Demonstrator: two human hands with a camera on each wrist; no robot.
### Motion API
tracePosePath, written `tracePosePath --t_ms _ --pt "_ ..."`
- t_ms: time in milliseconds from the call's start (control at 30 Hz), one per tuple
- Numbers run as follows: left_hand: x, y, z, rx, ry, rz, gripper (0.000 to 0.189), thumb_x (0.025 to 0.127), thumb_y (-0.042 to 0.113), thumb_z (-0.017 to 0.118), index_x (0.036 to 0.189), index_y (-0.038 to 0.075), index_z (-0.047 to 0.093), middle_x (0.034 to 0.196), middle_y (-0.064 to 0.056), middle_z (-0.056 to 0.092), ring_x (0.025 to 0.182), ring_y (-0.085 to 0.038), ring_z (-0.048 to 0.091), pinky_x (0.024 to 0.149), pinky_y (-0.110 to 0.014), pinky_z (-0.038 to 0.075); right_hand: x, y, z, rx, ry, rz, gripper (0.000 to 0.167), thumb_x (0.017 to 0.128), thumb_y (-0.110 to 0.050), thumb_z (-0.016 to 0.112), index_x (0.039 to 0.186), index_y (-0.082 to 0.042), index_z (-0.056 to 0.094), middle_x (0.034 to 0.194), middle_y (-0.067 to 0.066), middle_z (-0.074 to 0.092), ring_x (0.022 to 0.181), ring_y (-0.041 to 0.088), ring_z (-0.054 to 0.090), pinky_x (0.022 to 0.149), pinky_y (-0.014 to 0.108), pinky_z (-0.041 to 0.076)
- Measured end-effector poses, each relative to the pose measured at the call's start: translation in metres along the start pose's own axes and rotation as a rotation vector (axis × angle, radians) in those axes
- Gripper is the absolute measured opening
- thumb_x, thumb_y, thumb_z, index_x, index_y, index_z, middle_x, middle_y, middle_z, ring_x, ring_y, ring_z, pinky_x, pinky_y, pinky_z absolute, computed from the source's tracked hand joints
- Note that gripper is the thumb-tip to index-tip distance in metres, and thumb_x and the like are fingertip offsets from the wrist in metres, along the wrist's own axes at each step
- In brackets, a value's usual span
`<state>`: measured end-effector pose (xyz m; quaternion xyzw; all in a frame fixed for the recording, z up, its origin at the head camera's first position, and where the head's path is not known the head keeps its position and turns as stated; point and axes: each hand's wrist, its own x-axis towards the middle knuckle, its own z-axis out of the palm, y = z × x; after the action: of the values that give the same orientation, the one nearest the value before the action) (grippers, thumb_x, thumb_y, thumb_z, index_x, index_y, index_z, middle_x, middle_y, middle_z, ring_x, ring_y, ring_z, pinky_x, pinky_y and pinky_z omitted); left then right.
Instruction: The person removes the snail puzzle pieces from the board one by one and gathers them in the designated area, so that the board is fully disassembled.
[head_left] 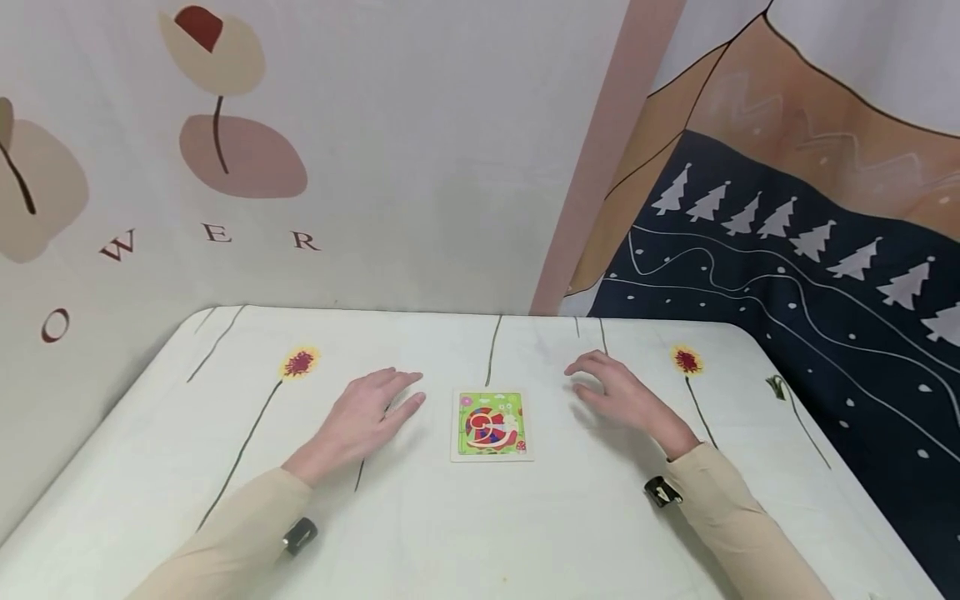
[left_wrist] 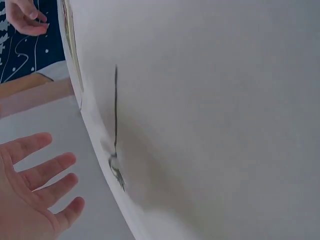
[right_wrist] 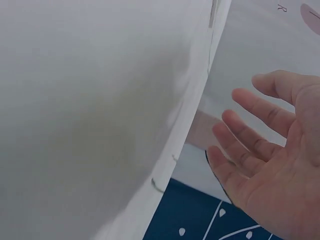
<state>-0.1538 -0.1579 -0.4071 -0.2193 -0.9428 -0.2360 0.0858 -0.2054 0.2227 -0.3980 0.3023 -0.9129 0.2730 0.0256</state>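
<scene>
A pale wall cloth (head_left: 420, 183) rises behind the table (head_left: 405, 533), beyond its far edge; over the table, the left hand (head_left: 367, 412) and right hand (head_left: 618, 396) reach in from the near side, fingers loosely spread and slightly bent, neither holding anything; the snail picture board (head_left: 492, 425) lies flat in the gap between these 2 hands, about midway between the table's left and right edges and nearer the far edge than the hands' sleeves; it touches neither hand, with the left fingertips looking slightly nearer; it looks almost square, so I cannot tell a long axis; the wall cloth carries 4 readable letters, O (head_left: 56, 325), W (head_left: 118, 245), E (head_left: 217, 233) and R (head_left: 305, 241); I can read no brand.
</scene>
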Motion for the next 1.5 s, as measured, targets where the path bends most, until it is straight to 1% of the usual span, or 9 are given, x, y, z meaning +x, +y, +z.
tracePosePath --t_ms 200,367,567,700,867,1033,1200,1267,1500 --pt "0.003 0.010 0.008 -0.006 -0.050 0.022 0.045 0.099 0.039 0.052 0.131 0.009 0.060 0.126 -0.012 0.060 0.122 -0.035 0.050 0.100 -0.055 0.034 0.008 -0.009 0.006 0.015 -0.027 -0.001 0.019 0.090 -0.003 0.062 0.108 0.001 0.067 0.113 0.014 0.060 0.107 0.032 0.056 0.093 0.049 0.042" --pt "0.006 0.021 0.014 0.029 -0.094 0.051 0.046 0.097 0.040 0.053 0.130 0.009 0.060 0.123 -0.010 0.062 0.118 -0.031 0.052 0.098 -0.051 0.038 0.015 -0.015 0.011 0.038 -0.033 -0.020 0.019 0.091 -0.004 0.062 0.108 0.000 0.067 0.111 0.011 0.061 0.104 0.030 0.058 0.091 0.047 0.044" --pt "0.007 0.032 0.022 0.072 -0.143 0.120 0.042 0.097 0.037 0.054 0.128 0.010 0.062 0.117 -0.009 0.063 0.113 -0.029 0.053 0.094 -0.049 0.042 0.021 -0.020 0.016 0.048 -0.048 -0.028 0.019 0.092 -0.006 0.061 0.109 0.000 0.067 0.110 0.009 0.061 0.101 0.028 0.057 0.089 0.045 0.045" --pt "0.007 0.036 0.025 0.085 -0.181 0.128 0.042 0.097 0.038 0.054 0.128 0.012 0.063 0.112 -0.006 0.062 0.108 -0.026 0.053 0.089 -0.045 0.043 0.023 -0.022 0.019 0.058 -0.059 -0.030 0.019 0.092 -0.006 0.060 0.110 -0.001 0.066 0.110 0.009 0.061 0.100 0.028 0.057 0.086 0.044 0.046" --pt "0.006 0.038 0.027 0.093 -0.210 0.134 0.039 0.098 0.037 0.053 0.125 0.013 0.065 0.103 -0.001 0.059 0.095 -0.019 0.049 0.080 -0.037 0.043 0.027 -0.024 0.022 0.071 -0.079 -0.036 0.020 0.093 -0.007 0.060 0.111 -0.001 0.066 0.109 0.009 0.061 0.098 0.027 0.059 0.082 0.043 0.048" --pt "0.006 0.038 0.030 0.079 -0.257 0.160 0.038 0.098 0.037 0.052 0.125 0.013 0.066 0.098 0.004 0.053 0.086 -0.013 0.042 0.073 -0.032 0.038 0.030 -0.027 0.025 0.079 -0.103 -0.042 0.020 0.093 -0.007 0.061 0.111 -0.001 0.066 0.107 0.009 0.061 0.097 0.026 0.060 0.082 0.042 0.049" --pt "0.005 0.037 0.033 0.093 -0.289 0.192 0.041 0.098 0.037 0.051 0.131 0.014 0.062 0.098 0.005 0.048 0.085 -0.012 0.039 0.073 -0.030 0.036 0.033 -0.035 0.032 0.138 -0.163 -0.030 0.020 0.094 -0.007 0.059 0.112 -0.001 0.066 0.108 0.007 0.062 0.097 0.023 0.060 0.083 0.040 0.050" --pt "0.005 0.037 0.034 0.100 -0.295 0.202 0.042 0.098 0.037 0.052 0.133 0.014 0.061 0.097 0.006 0.046 0.085 -0.011 0.038 0.073 -0.029 0.036 0.035 -0.039 0.035 0.158 -0.188 -0.040 0.019 0.094 -0.008 0.059 0.112 -0.001 0.066 0.106 0.006 0.062 0.096 0.021 0.060 0.083 0.039 0.050" --pt "0.005 0.036 0.036 0.115 -0.290 0.232 0.045 0.097 0.037 0.055 0.135 0.014 0.059 0.095 0.007 0.043 0.085 -0.011 0.037 0.075 -0.030 0.035 0.045 -0.050 0.044 0.178 -0.252 -0.054 0.019 0.094 -0.007 0.061 0.111 -0.003 0.066 0.102 0.002 0.063 0.090 0.013 0.058 0.080 0.031 0.049"
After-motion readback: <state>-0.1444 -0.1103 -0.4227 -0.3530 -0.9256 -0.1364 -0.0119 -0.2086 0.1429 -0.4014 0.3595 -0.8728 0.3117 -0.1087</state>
